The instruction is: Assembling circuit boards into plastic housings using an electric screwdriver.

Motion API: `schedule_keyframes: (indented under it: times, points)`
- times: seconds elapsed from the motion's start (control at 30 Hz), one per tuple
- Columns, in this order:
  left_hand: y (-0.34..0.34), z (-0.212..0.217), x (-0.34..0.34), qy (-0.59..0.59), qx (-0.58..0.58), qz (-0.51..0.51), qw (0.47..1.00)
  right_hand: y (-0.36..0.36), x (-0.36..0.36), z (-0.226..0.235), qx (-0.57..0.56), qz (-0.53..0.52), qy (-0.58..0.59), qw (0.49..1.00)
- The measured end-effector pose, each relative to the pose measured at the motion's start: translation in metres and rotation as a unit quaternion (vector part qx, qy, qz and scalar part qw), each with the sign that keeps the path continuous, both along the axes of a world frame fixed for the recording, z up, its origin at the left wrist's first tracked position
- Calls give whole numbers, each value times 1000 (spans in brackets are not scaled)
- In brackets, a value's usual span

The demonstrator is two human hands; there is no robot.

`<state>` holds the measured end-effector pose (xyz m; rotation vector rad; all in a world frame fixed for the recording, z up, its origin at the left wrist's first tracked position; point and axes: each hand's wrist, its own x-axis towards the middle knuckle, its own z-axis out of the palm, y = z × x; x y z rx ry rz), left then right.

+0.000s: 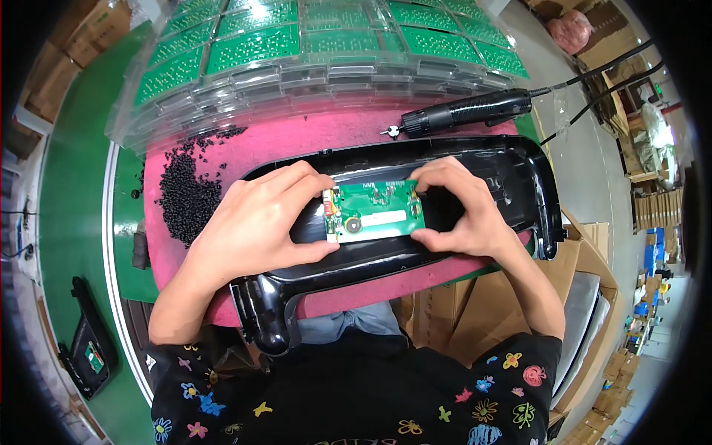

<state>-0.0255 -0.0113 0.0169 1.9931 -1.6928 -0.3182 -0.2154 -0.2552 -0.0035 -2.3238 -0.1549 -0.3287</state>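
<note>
Between the two hands, a small green circuit board [374, 211] sits in the recess of a long glossy black plastic housing [475, 159] that lies across a pink mat [297, 141]. Left hand [259, 222]: fingers curled over the board's left end, thumb pressed along its lower left edge, gripping it. Right hand [456, 211]: fingertips on the board's upper right corner, thumb under its lower right edge, pinching that end. Both hands closed on the board; board lies flat, component side up, a round silver part near its left end.

Beyond the right hand, touching nothing held: a black electric screwdriver [467, 111] lying on the mat, cable trailing off to the right. Beyond the left hand, a heap of small black screws [185, 193] spread on the mat. Further out past both hands, stacked clear plastic trays [311, 74] holding rows of green boards. Far to the left of the left arm, low down, another black housing [89, 348] with a green board in it. To the right of the right forearm, cardboard boxes [475, 311].
</note>
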Motion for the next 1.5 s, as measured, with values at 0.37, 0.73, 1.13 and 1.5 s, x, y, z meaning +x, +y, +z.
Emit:
schedule_keyframes:
  times: [0.37, 0.73, 1.13, 1.5]
  points:
    - [-5, 2, -2, -37, 45, 4, 998, 2, 5, 2, -9, -29, 30, 999]
    - [-5, 0, -5, -40, 53, 9, 998, 2, 4, 2, -13, -30, 32, 999]
    - [-3, 1, 0, 51, -42, -44, 997, -4, -4, -4, 113, 17, -10, 993]
    - [-3, -2, 2, 90, -48, -62, 993, -3, -8, -5, 167, 27, 33, 985]
